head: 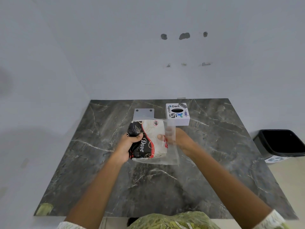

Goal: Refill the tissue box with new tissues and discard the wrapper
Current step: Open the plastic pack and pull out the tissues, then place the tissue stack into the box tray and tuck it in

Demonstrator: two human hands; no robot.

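Note:
A pack of tissues point(152, 138) in a black, red and white "Dove" wrapper is held above the dark marble table point(99, 162). My left hand point(130, 144) grips the pack's black left end. My right hand point(178, 139) holds the clear, loose right end of the wrapper point(171, 156), its thumb on the pack's front. Just behind stands the white cube tissue box point(177, 114), covered in stickers, with a dark oval slot on top. Nothing shows in the slot.
A flat grey plate point(144, 113) with two holes lies left of the box. A black bin point(280, 142) stands on the floor right of the table. The wall rises right behind the table's far edge.

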